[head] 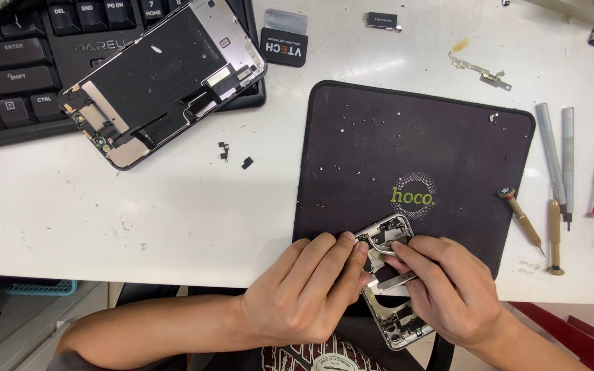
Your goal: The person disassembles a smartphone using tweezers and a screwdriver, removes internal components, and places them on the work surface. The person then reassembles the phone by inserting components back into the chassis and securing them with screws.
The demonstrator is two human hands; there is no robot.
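My left hand [307, 288] and my right hand [448, 288] meet at the near edge of a black work mat [414, 151]. Between them lies an opened silver phone frame [386, 240], its lower end [400, 330] sticking out past the table edge. The fingers of my left hand press on the frame's left side. With its fingertips, my right hand pinches a small flat metal piece [397, 278] against the frame's inside. Much of the frame is hidden under both hands.
A second opened phone body [163, 75] rests on a black keyboard [15, 69] at the back left. Several screwdrivers [558, 172] lie right of the mat, one [520, 216] on its edge. Tiny screws dot the mat. Small black parts [245, 163] lie on the white table [139, 213].
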